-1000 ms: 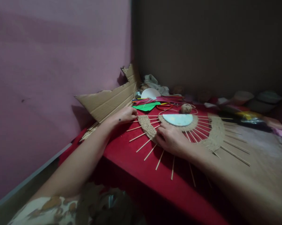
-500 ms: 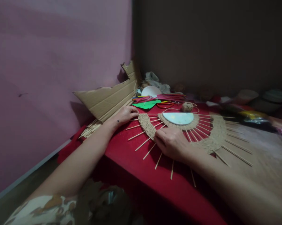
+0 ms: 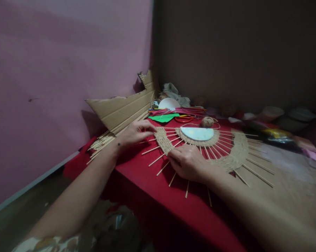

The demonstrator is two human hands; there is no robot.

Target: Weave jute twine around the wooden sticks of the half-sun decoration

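A half-round sunburst of thin wooden sticks [image 3: 155,160] lies on the red cloth, with a pale blue half disc [image 3: 197,133] at its centre. Beige twine forms an inner rim and a wide outer woven band [image 3: 236,154] across the sticks. My left hand [image 3: 140,133] is at the band's left end, thumb and forefinger apart, fingertips near its upper corner. Closed over the band's lower left stretch, my right hand [image 3: 188,162] has its fingers curled on the weave, and its fingertips are partly hidden. A ball of twine [image 3: 208,121] sits behind the half disc.
Torn cardboard [image 3: 123,110] leans by the pink wall, with a bundle of sticks [image 3: 101,143] below. Green sheets [image 3: 163,118], red-handled scissors [image 3: 184,119] and a white disc [image 3: 169,103] lie behind. Plastic packets [image 3: 278,134] are at right. The table's front edge is close.
My left hand has shifted slightly back, and its thumb and forefinger have spread apart. The right hand stays at the band. The whole view has shifted a little.
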